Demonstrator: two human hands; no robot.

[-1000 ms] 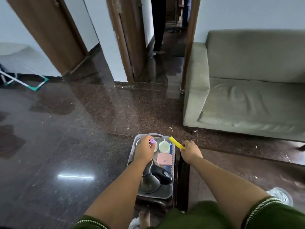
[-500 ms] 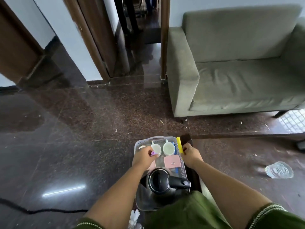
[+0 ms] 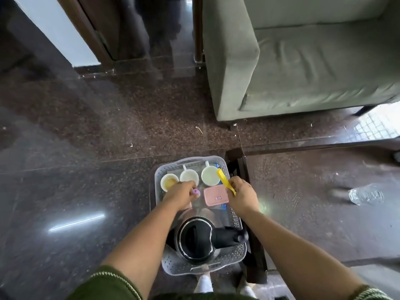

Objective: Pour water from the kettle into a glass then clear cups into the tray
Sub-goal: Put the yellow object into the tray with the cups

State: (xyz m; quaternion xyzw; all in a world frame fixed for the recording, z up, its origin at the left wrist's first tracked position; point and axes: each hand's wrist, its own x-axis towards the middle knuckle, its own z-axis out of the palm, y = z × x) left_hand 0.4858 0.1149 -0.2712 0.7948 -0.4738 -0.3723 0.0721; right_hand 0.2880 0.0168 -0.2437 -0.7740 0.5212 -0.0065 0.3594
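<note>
We noted three cups and kettle already in the tray, left hand clamped on a purple piece, right hand on a yellow stick; clearing seemed nearly finished, releasing both next.

Setting: living room of a home. Evidence: a grey-green upholstered sofa on short dark legs; polished dark granite floor; a brown wooden door frame opening onto a passage. Household tea things, three cups and a kettle, sit in a plastic tray.
</note>
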